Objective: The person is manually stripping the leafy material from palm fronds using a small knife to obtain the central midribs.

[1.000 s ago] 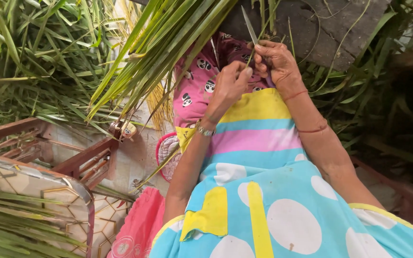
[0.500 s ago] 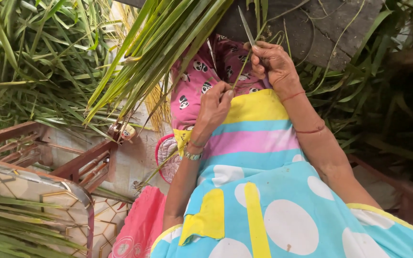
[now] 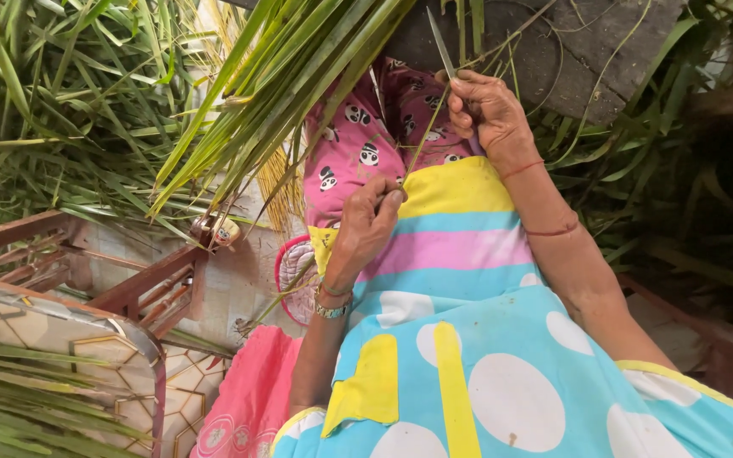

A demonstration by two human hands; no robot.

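My right hand (image 3: 487, 110) is raised over my lap and closed on a small knife, whose thin blade (image 3: 440, 44) points up. A narrow green leaf strip (image 3: 422, 148) runs from that hand down to my left hand (image 3: 366, 225), which pinches its lower end between thumb and fingers. The left wrist wears a metal bracelet. A thick bundle of long green palm leaves (image 3: 282, 76) hangs across my lap from the upper middle to the left. My knees are covered by pink patterned cloth and a striped, dotted garment.
Heaps of cut green leaves (image 3: 53, 110) lie at the left and along the right side. A brown wooden frame (image 3: 142, 284) stands at lower left beside a patterned panel (image 3: 69, 335). A dark round slab (image 3: 570, 51) sits ahead. Pink cloth (image 3: 248, 399) lies below.
My left hand has slid down the leaf strip toward my body, away from the right hand. The right hand with the knife has stayed nearly in place.
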